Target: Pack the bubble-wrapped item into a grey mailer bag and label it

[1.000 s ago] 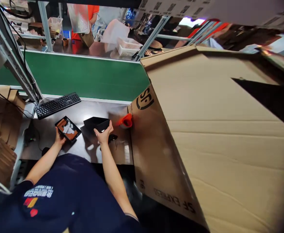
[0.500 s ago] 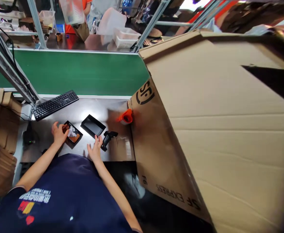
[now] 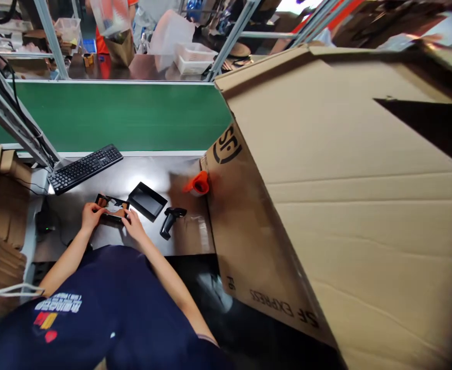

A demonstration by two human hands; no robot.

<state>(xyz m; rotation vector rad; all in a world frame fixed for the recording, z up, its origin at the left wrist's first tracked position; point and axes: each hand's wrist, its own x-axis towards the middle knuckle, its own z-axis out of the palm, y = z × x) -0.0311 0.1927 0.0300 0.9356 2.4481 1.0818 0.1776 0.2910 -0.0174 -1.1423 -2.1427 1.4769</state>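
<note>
Both my hands grip a small black open box [image 3: 112,218] by its two ends, over the metal table. My left hand [image 3: 90,216] is closed at its left end, and my right hand [image 3: 133,225] is closed at its right end. Inside the box lie a brown piece [image 3: 118,211] and something whitish that I cannot make out exactly. Just right of the box, a shallow black tray, perhaps its lid [image 3: 147,201], rests on the table with its hollow side up. A black handheld barcode scanner [image 3: 170,222] lies to the right of that.
A black keyboard [image 3: 86,168] sits at the table's back left. An orange tape roll or dispenser [image 3: 198,183] stands beside a large cardboard box [image 3: 249,216] on the right. Behind runs a green conveyor belt [image 3: 125,115]. Flattened cartons [image 3: 2,246] are stacked at left.
My right hand has moved left from near the scanner and taken hold of the box's right end. The box has been turned so its long side faces me.
</note>
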